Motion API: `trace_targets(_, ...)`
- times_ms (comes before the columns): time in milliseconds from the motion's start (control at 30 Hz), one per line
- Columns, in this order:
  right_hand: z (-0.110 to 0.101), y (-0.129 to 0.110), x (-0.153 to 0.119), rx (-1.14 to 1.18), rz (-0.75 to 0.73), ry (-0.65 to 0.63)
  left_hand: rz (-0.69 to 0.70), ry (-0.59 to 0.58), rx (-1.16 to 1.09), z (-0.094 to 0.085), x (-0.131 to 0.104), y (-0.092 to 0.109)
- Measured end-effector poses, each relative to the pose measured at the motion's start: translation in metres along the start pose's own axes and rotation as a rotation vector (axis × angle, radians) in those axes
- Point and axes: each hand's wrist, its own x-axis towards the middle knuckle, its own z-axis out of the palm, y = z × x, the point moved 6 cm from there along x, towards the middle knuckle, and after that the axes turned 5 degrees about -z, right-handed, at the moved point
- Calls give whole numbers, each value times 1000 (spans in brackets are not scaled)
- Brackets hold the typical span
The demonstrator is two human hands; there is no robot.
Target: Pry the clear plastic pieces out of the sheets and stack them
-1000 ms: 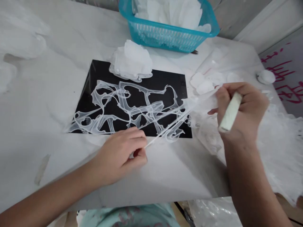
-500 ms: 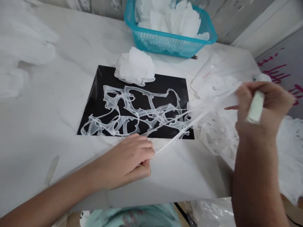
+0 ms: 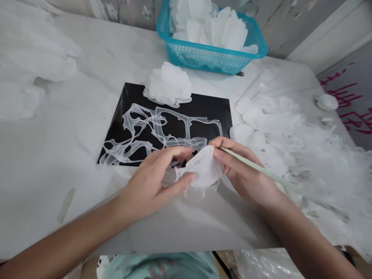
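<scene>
My right hand (image 3: 244,166) pinches a thin white translucent plastic piece (image 3: 205,168) by its upper edge. A long pale green stick (image 3: 252,164) also runs through that hand, slanting down over the wrist. My left hand (image 3: 158,176) is curved with thumb and fingers apart; its thumb lies at the left edge of the piece. Behind both hands, a web of clear plastic trimmings (image 3: 171,124) spreads over a black board (image 3: 207,102). Some looping trimmings hang beneath the held piece. At the board's back edge rests a stack of white pieces (image 3: 168,85).
A turquoise basket (image 3: 203,58) full of white pieces stands at the back. A large heap of translucent pieces and scraps (image 3: 314,155) covers the right side. More white plastic (image 3: 31,58) lies at the left, and a small white round object (image 3: 327,102) at the far right.
My right hand has come from the upper right down to the board's front edge, now with a white piece in its fingers. My left hand has uncurled from its grip on the stretched strands.
</scene>
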Motion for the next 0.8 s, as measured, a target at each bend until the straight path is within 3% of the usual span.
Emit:
trace_targets(67, -7, 5, 1, 61, 33, 106, -68, -129, -39, 9, 2, -4)
trace_targets(133, -10, 4, 3, 85, 11, 167, -60, -154, -72, 10, 2, -4)
trace_targets(333, 5, -13, 6, -178, -58, 80, 58, -146, 19, 10, 2, 4)
trace_targets(533, -18, -28, 0, -430, -205, 475, 35, -204, -73, 16, 5, 6)
trace_targets(700, -36, -26, -3, -415, -254, 682, 111, -267, -2, 21, 2, 9)
trace_targets(800, -43, -25, -3, -438, -313, 738, 147, -322, 60, 25, 0, 11)
